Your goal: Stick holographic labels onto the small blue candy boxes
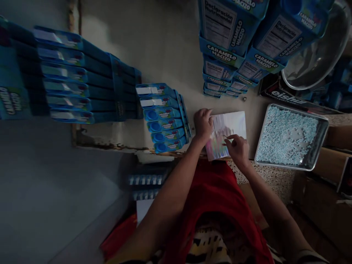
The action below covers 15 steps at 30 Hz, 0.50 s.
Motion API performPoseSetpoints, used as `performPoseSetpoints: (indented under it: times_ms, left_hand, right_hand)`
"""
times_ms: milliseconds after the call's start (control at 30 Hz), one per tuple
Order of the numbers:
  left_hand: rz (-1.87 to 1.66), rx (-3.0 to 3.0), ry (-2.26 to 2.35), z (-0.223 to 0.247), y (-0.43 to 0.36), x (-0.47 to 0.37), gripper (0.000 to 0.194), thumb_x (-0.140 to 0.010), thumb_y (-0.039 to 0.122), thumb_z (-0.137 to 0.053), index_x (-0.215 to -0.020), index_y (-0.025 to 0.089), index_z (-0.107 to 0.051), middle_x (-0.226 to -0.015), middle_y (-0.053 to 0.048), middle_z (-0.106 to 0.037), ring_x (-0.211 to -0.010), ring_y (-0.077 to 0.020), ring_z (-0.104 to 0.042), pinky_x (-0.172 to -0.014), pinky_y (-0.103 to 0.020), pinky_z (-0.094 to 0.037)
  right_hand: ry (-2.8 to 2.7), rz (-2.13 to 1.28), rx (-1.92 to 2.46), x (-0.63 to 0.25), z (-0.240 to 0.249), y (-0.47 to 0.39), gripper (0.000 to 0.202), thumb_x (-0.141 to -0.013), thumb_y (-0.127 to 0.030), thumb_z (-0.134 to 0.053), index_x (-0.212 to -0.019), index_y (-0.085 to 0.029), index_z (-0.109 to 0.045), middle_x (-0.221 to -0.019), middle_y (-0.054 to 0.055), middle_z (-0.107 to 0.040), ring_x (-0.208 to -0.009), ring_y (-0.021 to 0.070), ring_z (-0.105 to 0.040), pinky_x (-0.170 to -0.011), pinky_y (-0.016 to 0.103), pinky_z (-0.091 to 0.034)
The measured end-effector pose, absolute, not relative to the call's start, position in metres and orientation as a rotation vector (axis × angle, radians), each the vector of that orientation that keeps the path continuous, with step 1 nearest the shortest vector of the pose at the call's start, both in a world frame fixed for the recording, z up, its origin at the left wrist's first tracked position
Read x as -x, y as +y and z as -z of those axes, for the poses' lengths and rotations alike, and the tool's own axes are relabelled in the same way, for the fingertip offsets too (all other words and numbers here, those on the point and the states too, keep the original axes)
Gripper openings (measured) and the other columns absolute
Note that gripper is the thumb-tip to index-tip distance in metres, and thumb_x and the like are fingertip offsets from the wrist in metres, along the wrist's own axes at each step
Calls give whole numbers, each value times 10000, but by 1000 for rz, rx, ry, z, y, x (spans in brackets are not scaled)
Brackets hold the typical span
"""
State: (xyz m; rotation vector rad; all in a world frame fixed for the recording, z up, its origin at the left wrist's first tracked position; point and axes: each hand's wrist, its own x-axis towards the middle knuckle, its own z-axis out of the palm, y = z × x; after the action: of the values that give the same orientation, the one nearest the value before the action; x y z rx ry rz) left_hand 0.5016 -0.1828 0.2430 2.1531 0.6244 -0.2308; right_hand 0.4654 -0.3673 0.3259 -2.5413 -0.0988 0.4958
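A shiny, iridescent sheet of stickers lies at the table's front edge, tilted a little. My left hand is closed at the sheet's left side, its curled fingers against it. Over the lower middle of the sheet, my right hand pinches a small, thin sticker, hard to make out between thumb and forefinger. Left of my hands stands a row of blue candy boxes in a display carton; the two farthest carry silvery strips on their ends, while the nearer ones show bare blue circles.
A metal tray of pale blue candies sits at the right. Stacked blue cartons rise at the back, near a large clear bowl. Another row of boxes with silvery strips stands left. Cardboard boxes stand lower right.
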Motion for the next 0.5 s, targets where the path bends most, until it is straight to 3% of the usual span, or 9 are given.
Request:
performPoseSetpoints:
  times_ms: [67,133,233,300,367,500]
  left_hand:
    - [183,-1854,720,-256,-189,-483,359,-1046,416,-515,-1140,187,-775,-1284,-151,-760,-1282,-272,-657,-1092,-382,-496]
    - [353,-1415,785,-268,-194,-463,581,-1036,657,-455,-1014,168,-767,-1061,-153,-796,-1059,-263,-744,-935,-375,-583]
    - [540,-875,758,-285,-202,-441,747,-819,882,-622,-899,150,-746,-893,-143,-781,-836,-242,-762,-770,-363,-620]
    - [493,-740,729,-295,-206,-432,688,-641,782,-865,-877,148,-743,-877,-116,-778,-784,-207,-745,-762,-348,-626]
    - [398,-706,742,-308,-209,-427,627,-520,621,-992,-844,149,-735,-835,-75,-764,-732,-163,-715,-750,-317,-622]
    - [235,-794,808,-347,-206,-411,471,-581,516,-974,-785,167,-732,-727,-27,-729,-657,-147,-688,-685,-299,-612]
  right_hand:
    - [100,-544,2288,-464,-353,-367,197,-907,-429,-745,-899,-233,-768,-588,-56,-541,-590,147,-514,-664,306,-462]
    - [230,-597,2006,-464,-373,-366,288,-853,-514,-783,-829,-231,-738,-557,-86,-459,-534,112,-426,-611,285,-505]
    - [361,-649,1707,-466,-391,-364,405,-727,-581,-888,-763,-220,-707,-556,-94,-454,-536,92,-425,-652,322,-619]
    - [410,-689,1617,-467,-398,-362,453,-655,-588,-945,-734,-212,-705,-581,-78,-514,-560,96,-483,-690,360,-665]
    - [427,-728,1590,-467,-406,-363,475,-610,-581,-979,-703,-205,-705,-594,-68,-546,-568,93,-512,-724,380,-687]
    - [476,-698,1663,-458,-423,-363,469,-590,-565,-994,-685,-199,-716,-597,-60,-577,-519,70,-481,-658,340,-670]
